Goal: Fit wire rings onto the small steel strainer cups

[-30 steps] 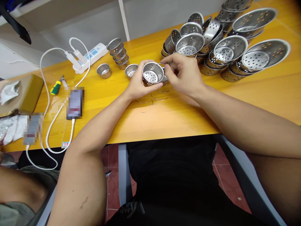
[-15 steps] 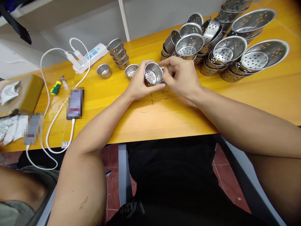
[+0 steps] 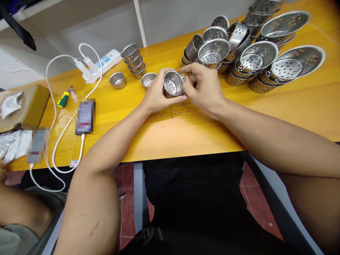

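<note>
My left hand point(image 3: 155, 94) is wrapped around a small perforated metal cup point(image 3: 173, 85), its open mouth tilted toward me. At the cup's right side is my right hand point(image 3: 205, 85), fingers curled, with thumb and index finger near the rim. What those fingers pinch, if anything, is hidden. Thin curved wires point(image 3: 172, 117) lie on the table just below the cup. Behind my left hand, a similar cup point(image 3: 148, 80) is partly covered by it.
Stacked perforated cups point(image 3: 214, 53) crowd the right rear. A smaller stack point(image 3: 135, 62) and a single cup point(image 3: 117, 80) stand left, near a power strip point(image 3: 106, 63). White cables, a phone point(image 3: 85, 117), a green-yellow screwdriver point(image 3: 63, 99) and a box point(image 3: 34, 106) occupy the table's left.
My hands and the cup stay almost in place; the right hand has shifted very slightly left. Part of another person's hand now shows at the far left edge.
</note>
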Available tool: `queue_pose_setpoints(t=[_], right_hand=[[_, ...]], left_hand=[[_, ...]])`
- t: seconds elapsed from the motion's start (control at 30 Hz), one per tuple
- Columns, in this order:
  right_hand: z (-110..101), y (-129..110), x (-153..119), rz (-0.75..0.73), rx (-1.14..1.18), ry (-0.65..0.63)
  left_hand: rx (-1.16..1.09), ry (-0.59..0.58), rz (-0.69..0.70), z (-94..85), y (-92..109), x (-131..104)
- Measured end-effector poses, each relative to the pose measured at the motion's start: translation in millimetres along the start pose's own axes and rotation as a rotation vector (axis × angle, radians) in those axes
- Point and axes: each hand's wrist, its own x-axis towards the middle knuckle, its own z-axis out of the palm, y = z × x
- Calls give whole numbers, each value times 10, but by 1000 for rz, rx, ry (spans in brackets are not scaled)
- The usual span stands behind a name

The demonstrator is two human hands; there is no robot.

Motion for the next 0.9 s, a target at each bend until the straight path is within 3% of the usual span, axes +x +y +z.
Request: queue_pose_setpoints(t=[0.17,0.5,0.73,0.9], right_hand=[[9,-89,16,13,165,-22],[-141,-183,44,147,481,-247],[-90,-185,62,184,503,-205],[-77,-183,43,201,501,-218]], left_hand=[[-18,-26,-27,-6,-2,-16],[-211,-138,-69,-40,-135,-22],[-191,-143,3,-8,-46,-34],[-146,-131,-26,49,-117,-51]])
